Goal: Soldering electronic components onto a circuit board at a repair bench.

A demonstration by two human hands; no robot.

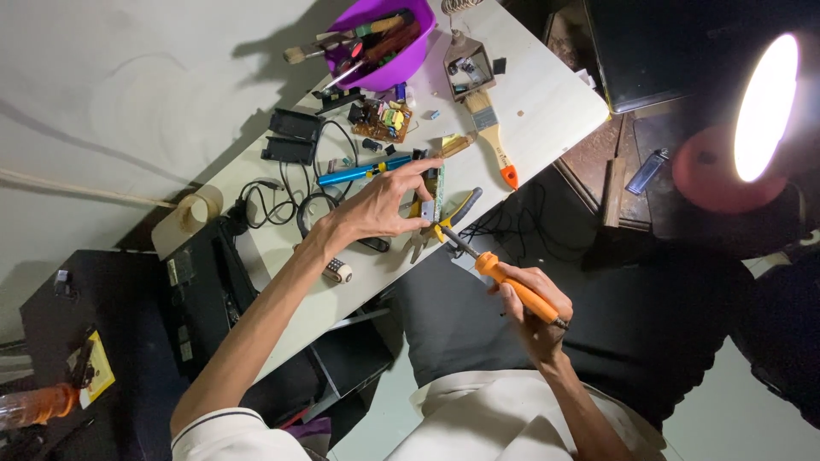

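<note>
Two hands are being used above a cluttered white worktop [547,102]. Left of centre, the left hand [380,205] is being held half open, its fingertips pinching a narrow green circuit board [438,195] upright. Just right of it, yellow-handled pliers [448,218] are lying. At lower centre, an orange-handled soldering iron [512,286] is being gripped by the closed right hand [534,307], its tip being pointed at the board.
</note>
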